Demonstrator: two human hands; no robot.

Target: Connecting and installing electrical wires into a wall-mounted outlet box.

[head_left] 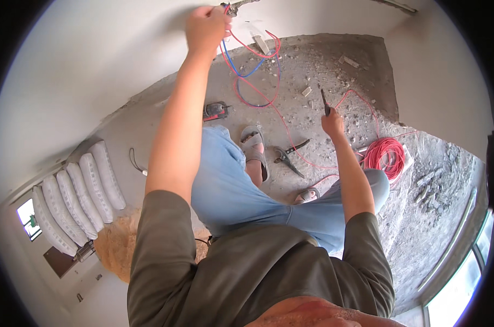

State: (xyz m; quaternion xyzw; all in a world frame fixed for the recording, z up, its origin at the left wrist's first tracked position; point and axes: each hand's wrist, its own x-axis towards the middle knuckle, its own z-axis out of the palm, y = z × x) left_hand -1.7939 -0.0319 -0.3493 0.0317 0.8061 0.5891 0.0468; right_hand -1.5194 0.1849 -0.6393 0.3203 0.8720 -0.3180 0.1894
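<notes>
Red and blue wires (246, 65) hang looped from the wall; a dark screwdriver (324, 102) points upward

The wall opening (235, 6) where the red and blue wires (252, 60) are ending is being cut off by the top edge. The left hand (206, 26) is covering its grip there. The thin dark tool (324, 101) in the right hand (332, 123) is showing too small to identify.

My left grip (206, 24) is up at the wall, wires (252, 65) hanging just below-right of it. Pliers (288, 155) lie on the floor (334, 71) below-left of my right grip (332, 122); wire coil (386, 155) sits to its right. Sacks (75, 199) well left.
</notes>
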